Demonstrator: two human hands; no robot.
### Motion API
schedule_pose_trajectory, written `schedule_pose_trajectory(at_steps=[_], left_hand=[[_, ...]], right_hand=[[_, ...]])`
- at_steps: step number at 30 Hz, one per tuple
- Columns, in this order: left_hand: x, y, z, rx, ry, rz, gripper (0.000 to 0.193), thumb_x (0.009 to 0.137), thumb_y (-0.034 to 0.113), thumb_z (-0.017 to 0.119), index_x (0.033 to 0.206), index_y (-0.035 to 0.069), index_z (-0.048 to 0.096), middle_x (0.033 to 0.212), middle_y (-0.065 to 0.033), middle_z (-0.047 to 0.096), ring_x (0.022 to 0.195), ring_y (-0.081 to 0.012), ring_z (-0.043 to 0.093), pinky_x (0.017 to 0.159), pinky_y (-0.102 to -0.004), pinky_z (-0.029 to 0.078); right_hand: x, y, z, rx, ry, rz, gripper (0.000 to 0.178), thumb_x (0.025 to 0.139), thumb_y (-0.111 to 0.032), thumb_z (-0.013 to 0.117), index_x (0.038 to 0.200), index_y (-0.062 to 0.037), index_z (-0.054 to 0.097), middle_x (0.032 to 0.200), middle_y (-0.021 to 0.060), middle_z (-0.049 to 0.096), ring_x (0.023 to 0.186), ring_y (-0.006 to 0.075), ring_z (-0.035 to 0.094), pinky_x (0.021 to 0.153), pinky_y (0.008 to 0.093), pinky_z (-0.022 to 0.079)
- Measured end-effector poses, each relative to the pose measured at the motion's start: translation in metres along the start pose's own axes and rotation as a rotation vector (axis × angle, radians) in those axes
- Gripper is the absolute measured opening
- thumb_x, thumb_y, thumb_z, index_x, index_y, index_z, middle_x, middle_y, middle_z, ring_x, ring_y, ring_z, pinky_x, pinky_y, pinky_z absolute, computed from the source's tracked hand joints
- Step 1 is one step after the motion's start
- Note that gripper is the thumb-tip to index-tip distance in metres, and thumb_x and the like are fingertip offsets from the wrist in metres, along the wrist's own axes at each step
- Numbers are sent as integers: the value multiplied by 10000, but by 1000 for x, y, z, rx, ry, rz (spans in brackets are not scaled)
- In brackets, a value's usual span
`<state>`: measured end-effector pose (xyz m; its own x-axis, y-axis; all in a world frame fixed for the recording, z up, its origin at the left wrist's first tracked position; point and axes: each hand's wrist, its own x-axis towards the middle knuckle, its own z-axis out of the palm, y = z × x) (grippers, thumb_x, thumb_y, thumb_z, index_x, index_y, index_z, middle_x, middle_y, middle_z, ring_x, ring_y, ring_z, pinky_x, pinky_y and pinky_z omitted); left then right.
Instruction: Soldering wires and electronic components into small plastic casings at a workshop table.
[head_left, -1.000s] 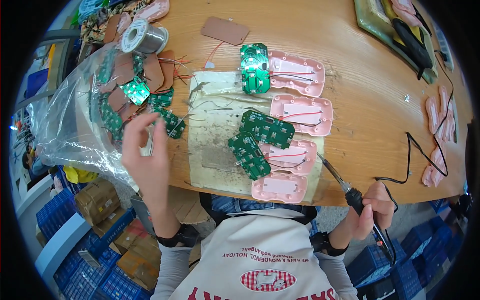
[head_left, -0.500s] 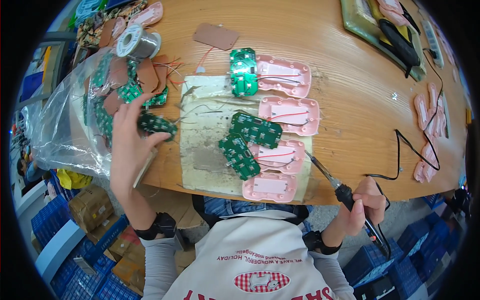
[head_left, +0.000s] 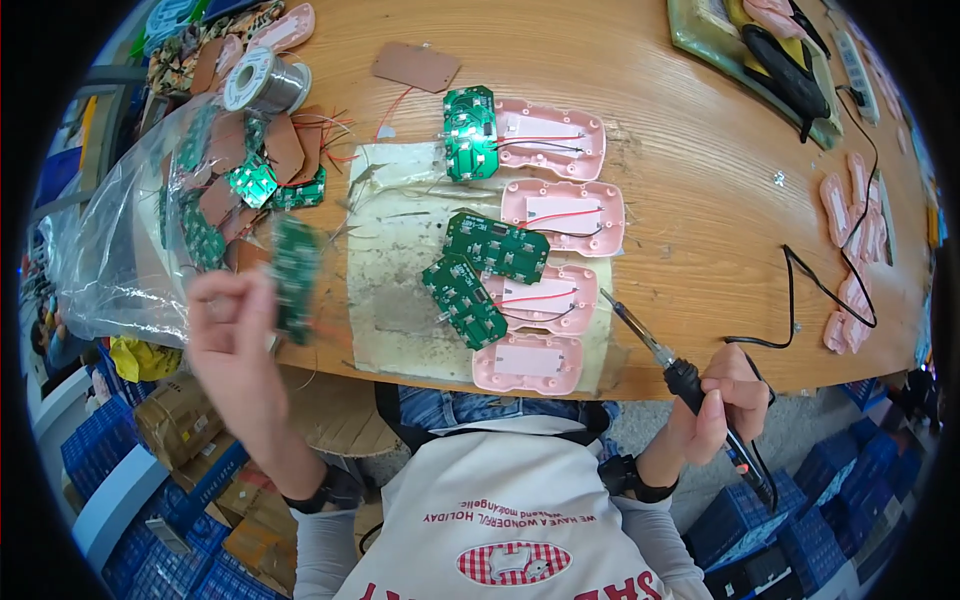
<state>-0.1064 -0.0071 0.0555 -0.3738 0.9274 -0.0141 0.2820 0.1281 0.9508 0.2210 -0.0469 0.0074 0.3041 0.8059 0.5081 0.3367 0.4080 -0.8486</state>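
Between the fingertips of my left hand (head_left: 235, 320) is a green circuit board (head_left: 295, 280), tilted up and smeared by motion beside the plastic bag. My right hand (head_left: 722, 408) is closed round the black handle of a soldering iron (head_left: 685, 385), whose tip points up and left toward the pink shells. A column of pink plastic shells (head_left: 563, 218) lies along the mat; red and black wires run from the upper three. Green boards rest beside or partly over them: one upper board (head_left: 470, 135), one middle board (head_left: 497, 247) and one lower board (head_left: 465, 302). The lowest shell (head_left: 530, 362) has no board on it.
On the left, a clear plastic bag (head_left: 110, 260) lies by a pile of green and brown boards (head_left: 283, 150). A solder wire spool (head_left: 265, 82) stands behind it. The iron's black cord (head_left: 795, 300) crosses the right side near more pink shells (head_left: 860, 220).
My left hand has drawn a green board out of the pile and moved it toward me. My right hand keeps the soldering iron almost still. The whole view has shifted slightly.
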Motion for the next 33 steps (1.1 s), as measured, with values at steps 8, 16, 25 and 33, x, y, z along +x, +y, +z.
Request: schedule_pose_trajectory(at_steps=[8,16,25,33], left_hand=[[-60,-27,6,87,-176,-330,229,883,15,564,1093,9,472,930,-56,532,789,-93,600,562,-186,506],[-33,-31,26,665,-267,320,168,764,52,678,922,31,624,916,-94,539,867,-254,515,766,-337,411],[-23,-44,47,635,-373,266,154,764,151,701,869,70,622,1068,-104,463,1062,-295,400,933,-404,293],[-18,-44,31,583,-474,193,152,774,120,680,897,65,610,1136,-106,441,1129,-288,378,975,-387,287]], right_hand=[[-3,-7,4,3,-28,31,213,782,-168,588,697,-21,461,542,45,435,452,130,345,476,295,248],[-7,-9,6,22,-10,7,193,754,-142,586,681,-22,453,524,44,423,444,128,347,469,288,240],[-11,-10,6,35,-29,36,111,716,-58,517,680,5,433,527,70,402,456,110,290,473,284,200],[-7,-10,9,38,-19,12,190,763,-131,593,688,-10,467,517,38,428,434,131,365,456,287,244]])
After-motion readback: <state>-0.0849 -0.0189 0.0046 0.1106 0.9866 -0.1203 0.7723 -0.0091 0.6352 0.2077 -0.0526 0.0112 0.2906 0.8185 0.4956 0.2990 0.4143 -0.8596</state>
